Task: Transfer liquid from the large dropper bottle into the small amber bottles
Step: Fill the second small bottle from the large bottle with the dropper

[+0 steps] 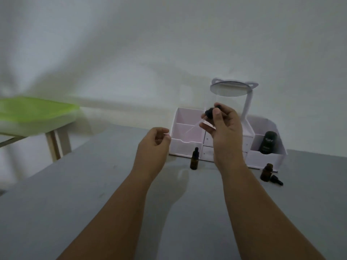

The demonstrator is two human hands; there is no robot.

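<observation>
My right hand (pixel 223 126) is raised above the grey table (pixel 93 194) and pinches a dropper (pixel 210 113) by its black rubber bulb. Its glass pipette slants down to the left toward my left hand (pixel 155 143), which hovers loosely curled with nothing visible in it. The large dark dropper bottle (pixel 268 142) stands uncapped in the right compartment of a white organizer (pixel 182 145). One small amber bottle (pixel 194 159) with a black cap stands in front of the organizer. A second small amber bottle (pixel 266 172) stands open at the right, and its black dropper cap (pixel 276 180) lies beside it.
The organizer sits at the back of the table against a pale wall, with small drawers in its middle and a round mirror (pixel 231 89) on a stalk above. A green-topped stand with wooden legs (pixel 35 111) is off to the left.
</observation>
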